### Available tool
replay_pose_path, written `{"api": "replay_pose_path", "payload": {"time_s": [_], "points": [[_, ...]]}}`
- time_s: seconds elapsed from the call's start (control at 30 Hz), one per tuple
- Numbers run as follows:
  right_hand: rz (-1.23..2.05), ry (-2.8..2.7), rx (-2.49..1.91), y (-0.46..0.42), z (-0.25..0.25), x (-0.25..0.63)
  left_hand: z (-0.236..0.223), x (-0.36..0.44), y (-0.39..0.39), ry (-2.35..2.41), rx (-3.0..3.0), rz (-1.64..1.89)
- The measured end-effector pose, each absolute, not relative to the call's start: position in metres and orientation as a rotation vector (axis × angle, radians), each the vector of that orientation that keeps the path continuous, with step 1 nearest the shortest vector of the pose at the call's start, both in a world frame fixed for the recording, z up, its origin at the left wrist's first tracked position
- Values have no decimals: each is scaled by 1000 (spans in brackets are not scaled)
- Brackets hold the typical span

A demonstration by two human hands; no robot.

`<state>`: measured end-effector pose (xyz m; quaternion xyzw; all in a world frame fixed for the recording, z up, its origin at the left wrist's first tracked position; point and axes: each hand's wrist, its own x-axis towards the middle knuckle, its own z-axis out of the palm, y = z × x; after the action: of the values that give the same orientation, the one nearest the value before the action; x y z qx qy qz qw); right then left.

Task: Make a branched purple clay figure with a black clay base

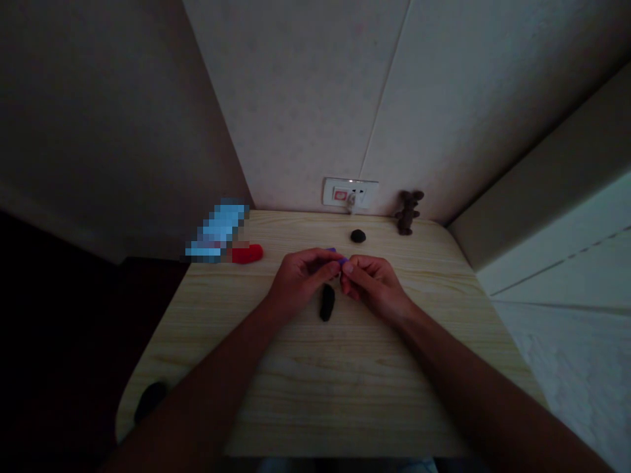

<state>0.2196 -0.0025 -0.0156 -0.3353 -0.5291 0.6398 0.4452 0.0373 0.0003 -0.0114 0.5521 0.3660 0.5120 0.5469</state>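
My left hand (298, 279) and my right hand (374, 284) meet over the middle of the table. Between their fingertips they pinch a small piece of purple modelling clay (342, 261), mostly covered by the fingers. Just below my hands a black elongated lump of clay (327, 303) lies on the wood. Beyond them, towards the wall, sits a rounder black lump (358, 236). A red lump of clay (248, 253) rests to the left of my left hand. At the back right a small brown bear-like figure (407, 212) stands near the wall.
The light wooden table (315, 394) has rounded corners and meets the wall at its far edge. A blurred-out bluish object (219, 230) is at its back left. A dark rounded object (150, 401) lies beside my left forearm. A wall socket (350, 193) is behind the table.
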Motion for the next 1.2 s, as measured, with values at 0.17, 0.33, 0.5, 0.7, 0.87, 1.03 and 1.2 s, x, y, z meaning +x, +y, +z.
{"api": "replay_pose_path", "payload": {"time_s": [0.17,0.33,0.5,0.7,0.87,1.03,1.2], "points": [[1448,-1345,-946,-2,-12,219,-12,38,-1,862,1270,1196],[1487,-1287,-937,0,-16,220,-10,39,-2,812,1221,1167],[1573,-1260,-863,1,-21,220,-9,40,-3,774,1218,1205],[1624,-1234,-801,0,-20,219,-8,41,-4,781,1272,1223],[1636,-1252,-808,-1,-20,220,-9,41,-3,803,1315,1240],[1636,-1259,-811,0,-20,220,-9,41,-3,809,1325,1226],[1616,-1282,-855,-1,-15,217,-10,41,-2,810,1329,1227]]}}
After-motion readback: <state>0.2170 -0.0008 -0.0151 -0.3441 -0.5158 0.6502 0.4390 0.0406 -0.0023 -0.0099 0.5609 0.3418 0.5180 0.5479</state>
